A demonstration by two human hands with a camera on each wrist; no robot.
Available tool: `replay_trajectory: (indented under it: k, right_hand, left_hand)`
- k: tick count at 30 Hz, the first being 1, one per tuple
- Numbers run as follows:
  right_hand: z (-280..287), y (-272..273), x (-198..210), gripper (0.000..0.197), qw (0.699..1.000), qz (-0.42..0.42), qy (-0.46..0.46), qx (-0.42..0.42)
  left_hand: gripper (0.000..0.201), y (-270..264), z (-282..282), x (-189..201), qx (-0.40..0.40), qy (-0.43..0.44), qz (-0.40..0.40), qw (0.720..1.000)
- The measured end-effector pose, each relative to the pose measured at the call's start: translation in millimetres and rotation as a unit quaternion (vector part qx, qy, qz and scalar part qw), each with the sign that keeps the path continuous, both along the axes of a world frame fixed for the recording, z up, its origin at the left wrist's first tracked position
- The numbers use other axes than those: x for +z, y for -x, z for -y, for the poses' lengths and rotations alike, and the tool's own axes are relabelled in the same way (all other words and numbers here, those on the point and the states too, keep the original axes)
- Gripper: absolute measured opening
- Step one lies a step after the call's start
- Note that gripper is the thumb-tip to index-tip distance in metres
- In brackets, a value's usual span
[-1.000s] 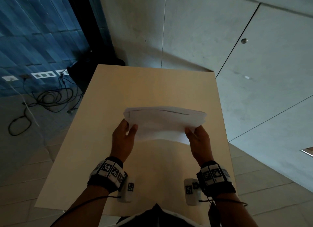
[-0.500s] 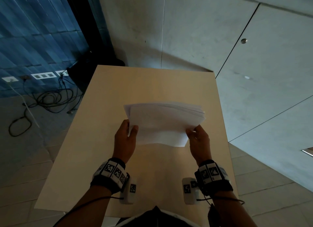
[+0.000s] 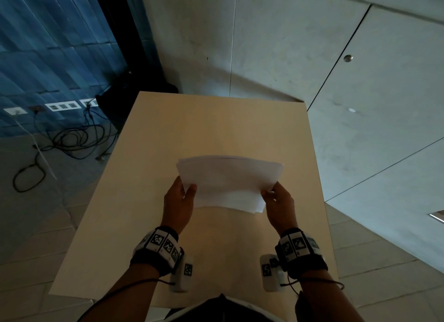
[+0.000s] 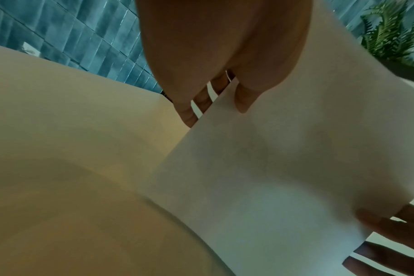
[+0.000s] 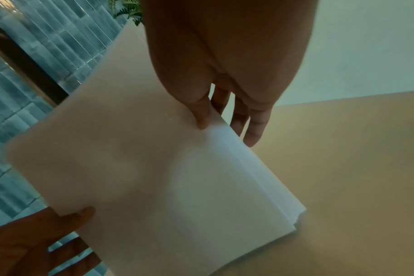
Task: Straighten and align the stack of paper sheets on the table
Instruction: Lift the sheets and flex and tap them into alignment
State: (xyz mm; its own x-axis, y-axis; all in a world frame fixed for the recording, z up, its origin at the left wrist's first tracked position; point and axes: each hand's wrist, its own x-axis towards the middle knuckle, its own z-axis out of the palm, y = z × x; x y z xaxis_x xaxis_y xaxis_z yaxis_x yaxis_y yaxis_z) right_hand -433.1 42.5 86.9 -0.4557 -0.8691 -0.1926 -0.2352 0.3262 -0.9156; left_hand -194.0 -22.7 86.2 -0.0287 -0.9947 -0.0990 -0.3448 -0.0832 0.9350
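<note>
Both arms reach forward, each wrist with a marker band. The left hand (image 3: 178,201) holds with the thumb in front and the fingers (image 4: 189,114) behind. The right hand (image 3: 278,202) does the same on its side.

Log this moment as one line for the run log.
stage: squaring stack | paper stack: upright, lower edge at table | left hand: pinching left edge | right hand: pinching right edge | alignment: lower right corner uneven

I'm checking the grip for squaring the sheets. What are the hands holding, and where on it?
Both hold the paper stack: left hand pinches its left edge, right hand its right edge, thumbs on the near face.
</note>
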Motion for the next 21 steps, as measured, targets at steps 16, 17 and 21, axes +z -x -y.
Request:
replay_trajectory:
  k: [16, 17, 21]
  right_hand:
    - [-1.3, 4.6, 1.3, 0.027, 0.998, -0.043, -0.025, 0.029]
    - [-0.8, 6.2, 3.0, 0.028, 0.998, -0.047, -0.024, 0.032]
    - [0.9, 8.4, 8.8, 0.034, 0.997, -0.031, -0.051, 0.054]
  left_hand:
    - [0.039, -4.1, 2.5, 5.1, 0.008, 0.002, -0.004, 1.000]
    - [0.039, -5.0, 3.8, 3.7, 0.008, 0.003, -0.007, 1.000]
    - [0.040, -4.6, 5.4, -3.6, 0.004, -0.027, -0.006, 1.000]
